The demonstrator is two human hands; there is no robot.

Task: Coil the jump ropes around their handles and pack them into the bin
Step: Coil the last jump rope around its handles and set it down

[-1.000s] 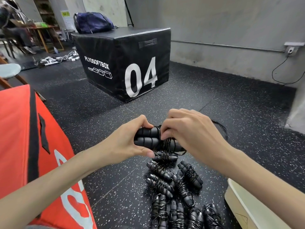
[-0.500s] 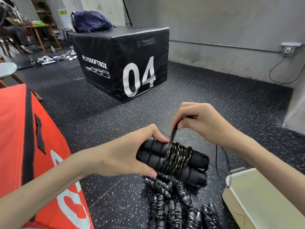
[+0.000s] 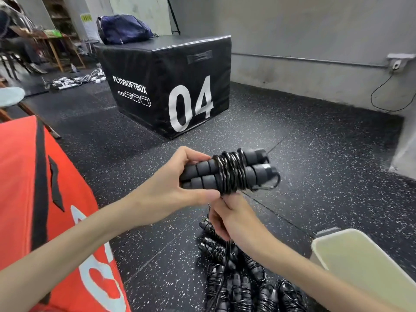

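- Left hand grips one end of a pair of black foam jump-rope handles, held level above the black speckled rubber floor; thin black rope coiled round their middle.
- Right hand just below the coil, fingers curled, pinching the rope's loose strand.
- Pile of coiled black jump ropes lies on the floor beneath.
- Pale cream plastic bin beside the pile, at right.
- Black padded box reads "PLYOSOFTBOX", "04".
- Red padded box at left; its white lettering unreadable.
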